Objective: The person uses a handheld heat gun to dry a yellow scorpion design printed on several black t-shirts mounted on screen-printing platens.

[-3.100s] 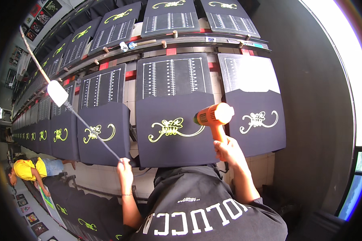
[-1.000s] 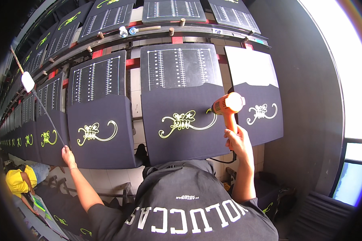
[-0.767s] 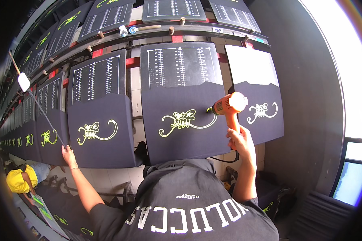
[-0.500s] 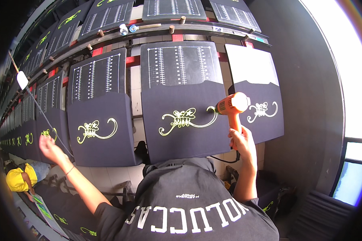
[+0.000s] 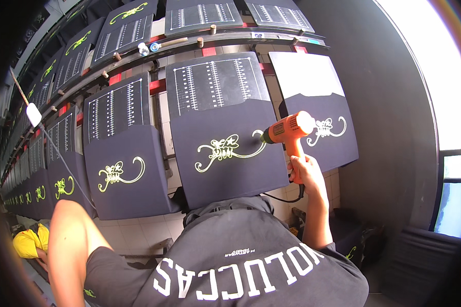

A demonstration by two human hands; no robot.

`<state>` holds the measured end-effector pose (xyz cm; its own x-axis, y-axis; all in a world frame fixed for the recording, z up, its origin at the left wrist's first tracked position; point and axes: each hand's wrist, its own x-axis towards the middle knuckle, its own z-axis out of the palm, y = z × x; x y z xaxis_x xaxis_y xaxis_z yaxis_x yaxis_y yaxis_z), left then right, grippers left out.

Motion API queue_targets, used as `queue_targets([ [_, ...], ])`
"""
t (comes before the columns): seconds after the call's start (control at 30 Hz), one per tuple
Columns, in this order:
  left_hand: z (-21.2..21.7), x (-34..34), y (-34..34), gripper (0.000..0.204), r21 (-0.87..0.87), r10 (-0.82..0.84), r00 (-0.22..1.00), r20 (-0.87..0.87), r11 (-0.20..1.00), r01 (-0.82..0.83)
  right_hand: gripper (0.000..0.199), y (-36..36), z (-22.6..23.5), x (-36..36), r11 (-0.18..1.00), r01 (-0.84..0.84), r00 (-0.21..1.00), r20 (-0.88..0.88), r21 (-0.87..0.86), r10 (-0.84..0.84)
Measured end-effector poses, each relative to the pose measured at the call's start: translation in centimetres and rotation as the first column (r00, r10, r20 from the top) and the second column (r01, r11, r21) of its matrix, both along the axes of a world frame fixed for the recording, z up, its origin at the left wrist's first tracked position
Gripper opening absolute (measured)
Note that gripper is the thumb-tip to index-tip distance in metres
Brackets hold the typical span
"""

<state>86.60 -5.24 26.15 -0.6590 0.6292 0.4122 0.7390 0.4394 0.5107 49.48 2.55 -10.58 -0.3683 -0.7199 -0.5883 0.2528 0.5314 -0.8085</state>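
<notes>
1. Orange heat gun: right of centre, above the near-centre dark garment piece. Barrel's long axis runs roughly left-right, black nozzle aimed left and tipped slightly down; grip runs down toward the person.

2. Key relation: nozzle sits at the right-hand curl of the yellow-green line print. Print's long axis also runs roughly left-right, so most of it lies to the left of the nozzle. Touching or just above the cloth: cannot tell from this angle.

3. Right hand: fingers wrapped around the gun's grip, closed on it. Nearer hand by far; print lies up and to its left. Black power cord drops from the grip base and bends left past the garment's lower edge.

4. Left hand: out of frame, cannot tell how open or what it holds. Only the left arm shows, elbow bent sharply, forearm folded back to the lower edge, well apart from the gun.

5. Around: ruled black platen above the garment; similar printed piece to the left, another piece to the right. Grey cable hangs at left below a white block. Yellow-shirted co-worker at lower left, mostly hidden by the arm.
</notes>
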Motion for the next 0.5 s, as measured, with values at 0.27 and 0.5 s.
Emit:
queue_targets([
  [0.27, 0.0, -1.7, 0.9, 0.015, 0.006, -0.069, 0.994, 0.084, 0.998, 0.069, 0.023, 1.1, -1.6, -1.2, 0.999, 0.008, 0.999, 0.035, -0.050, -0.006],
  [0.5, -2.7, -4.6, -0.7, 0.018, 0.227, -0.161, 0.976, 0.145, 0.966, 0.125, 0.022, 1.3, -0.9, -2.0, 0.994, -0.107, 0.994, 0.040, -0.004, 0.107],
])
